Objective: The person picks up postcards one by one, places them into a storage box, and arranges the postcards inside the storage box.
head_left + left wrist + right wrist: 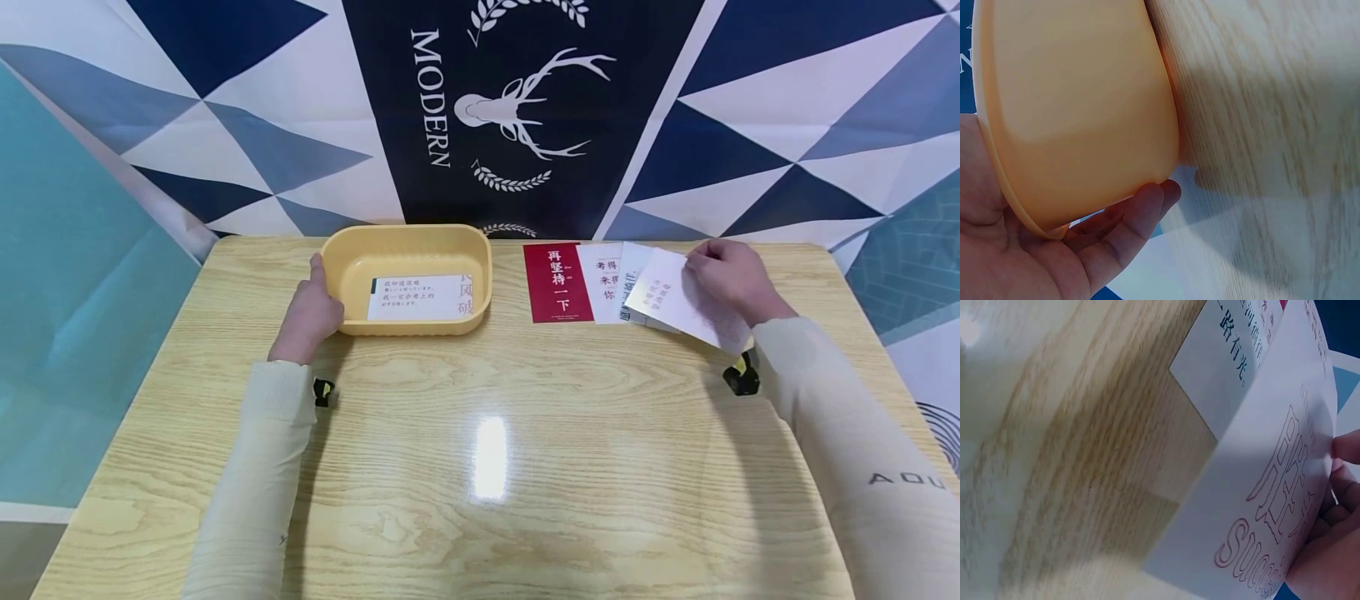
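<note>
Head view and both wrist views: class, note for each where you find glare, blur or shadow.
Head view: a bright glare patch on the table, and the edges bow like a wide lens. Left wrist view: the yellow tub is close and soft, casting a shadow on the wood. Right wrist view: the wood grain is blurred, while the white card stays readable.

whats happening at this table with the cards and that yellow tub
A person sits at a wooden table. Their left hand holds the side of a yellow tub that already has one card lying in it. Their right hand has a grip on a white card, lifted off a row of cards lying beside the tub.
</note>
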A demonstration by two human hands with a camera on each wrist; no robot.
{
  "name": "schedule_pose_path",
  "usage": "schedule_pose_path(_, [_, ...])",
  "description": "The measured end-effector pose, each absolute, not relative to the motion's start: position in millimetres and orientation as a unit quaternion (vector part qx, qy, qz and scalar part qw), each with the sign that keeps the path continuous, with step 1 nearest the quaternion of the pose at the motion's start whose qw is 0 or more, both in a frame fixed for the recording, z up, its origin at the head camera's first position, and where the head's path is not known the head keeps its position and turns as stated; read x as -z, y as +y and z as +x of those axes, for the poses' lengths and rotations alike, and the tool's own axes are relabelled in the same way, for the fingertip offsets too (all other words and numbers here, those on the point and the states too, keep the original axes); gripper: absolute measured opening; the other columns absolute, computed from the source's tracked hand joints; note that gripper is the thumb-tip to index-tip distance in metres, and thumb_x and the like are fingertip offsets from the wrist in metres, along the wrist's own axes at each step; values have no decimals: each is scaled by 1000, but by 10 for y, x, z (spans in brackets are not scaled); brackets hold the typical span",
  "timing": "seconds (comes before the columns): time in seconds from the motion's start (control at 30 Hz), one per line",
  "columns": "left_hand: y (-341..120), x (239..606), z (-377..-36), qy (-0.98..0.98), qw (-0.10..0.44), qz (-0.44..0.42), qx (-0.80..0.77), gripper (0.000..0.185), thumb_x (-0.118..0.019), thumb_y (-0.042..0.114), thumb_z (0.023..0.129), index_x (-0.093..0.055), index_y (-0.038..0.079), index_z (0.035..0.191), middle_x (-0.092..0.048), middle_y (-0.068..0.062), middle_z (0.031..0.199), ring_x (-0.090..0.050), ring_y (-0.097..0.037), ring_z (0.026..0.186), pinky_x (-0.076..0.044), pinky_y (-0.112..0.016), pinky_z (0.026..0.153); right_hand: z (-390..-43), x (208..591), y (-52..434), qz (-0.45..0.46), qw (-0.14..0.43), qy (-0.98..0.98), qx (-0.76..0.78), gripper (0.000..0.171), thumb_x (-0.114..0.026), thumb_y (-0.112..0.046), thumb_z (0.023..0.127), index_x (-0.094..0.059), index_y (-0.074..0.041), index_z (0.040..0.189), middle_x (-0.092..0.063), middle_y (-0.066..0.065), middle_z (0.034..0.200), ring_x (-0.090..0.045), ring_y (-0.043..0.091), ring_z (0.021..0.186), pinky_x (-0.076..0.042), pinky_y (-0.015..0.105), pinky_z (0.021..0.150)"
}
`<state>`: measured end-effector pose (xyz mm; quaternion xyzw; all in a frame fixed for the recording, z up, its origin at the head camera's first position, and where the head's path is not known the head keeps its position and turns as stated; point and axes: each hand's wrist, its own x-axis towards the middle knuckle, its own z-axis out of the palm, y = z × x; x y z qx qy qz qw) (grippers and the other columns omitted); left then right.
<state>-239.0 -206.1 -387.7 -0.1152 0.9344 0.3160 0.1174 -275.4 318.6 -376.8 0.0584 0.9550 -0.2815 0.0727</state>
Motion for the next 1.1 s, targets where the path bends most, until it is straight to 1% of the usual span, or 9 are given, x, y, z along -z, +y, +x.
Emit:
schedule_pose_path(0.23, [-2057, 3866, -2398, 932, 119, -118, -321, 81, -33, -3, 85, 18, 6, 148, -29, -38, 138, -39, -37, 113, -32, -50, 103, -2775, 3719, 3090, 22, 84, 954, 288, 51, -31, -38, 97, -51, 4, 118, -49, 25, 121, -41, 36, 103, -32, 47, 87])
schedule_pose_path(0.33, [-2054, 3862, -2402, 933, 120, -118, -319, 81, -33, -3, 85, 18, 6, 147, -29, -38, 137, -40, -37, 111, -33, -49, 102, -2781, 3703, 3066, 10, 93, 954, 285, 51, -31, -39, 97, -51, 3, 118, -48, 25, 122, -41, 36, 103, -32, 46, 86])
schedule_pose_path(0.43, [-2053, 3861, -2406, 933, 122, -118, -317, 81, -33, -3, 85, 18, 6, 147, -30, -38, 136, -41, -37, 109, -34, -48, 100, -2786, 3687, 3033, 0, 95, 956, 278, 49, -33, -38, 97, -52, 2, 117, -50, 25, 120, -42, 35, 101, -32, 42, 81])
schedule_pose_path(0.53, [-2057, 3861, -2405, 933, 122, -118, -317, 81, -33, -3, 85, 18, 6, 147, -30, -39, 136, -40, -37, 110, -34, -49, 100, -2788, 3665, 2989, -8, 96, 957, 274, 47, -34, -36, 97, -53, 2, 116, -51, 25, 119, -42, 34, 100, -32, 40, 79])
schedule_pose_path(0.67, [-2056, 3860, -2405, 931, 125, -122, -319, 81, -33, -3, 85, 19, 7, 147, -28, -38, 138, -39, -37, 113, -33, -49, 102, -2784, 3629, 2928, -19, 102, 956, 274, 44, -35, -33, 97, -53, 2, 117, -51, 25, 120, -43, 34, 100, -32, 41, 82])
schedule_pose_path(0.87, [-2052, 3865, -2419, 932, 132, -133, -309, 83, -35, -3, 86, 19, 8, 147, -29, -37, 137, -41, -36, 108, -35, -48, 99, -2776, 3581, 2840, -35, 101, 956, 273, 42, -37, -31, 97, -55, 2, 114, -53, 25, 118, -45, 34, 101, -34, 45, 88])
schedule_pose_path(0.97, [-2051, 3865, -2415, 933, 132, -132, -309, 83, -35, -3, 85, 19, 8, 147, -29, -37, 137, -41, -36, 108, -35, -48, 99, -2780, 3560, 2804, -44, 98, 957, 269, 41, -38, -32, 97, -56, 1, 112, -55, 24, 116, -46, 34, 100, -34, 45, 87])
schedule_pose_path(1.1, [-2048, 3866, -2409, 931, 133, -133, -312, 82, -34, -3, 85, 19, 9, 147, -29, -36, 138, -41, -36, 108, -35, -47, 98, -2799, 3540, 2759, -56, 97, 961, 254, 41, -39, -34, 96, -58, 0, 109, -56, 22, 111, -46, 32, 95, -34, 42, 82])
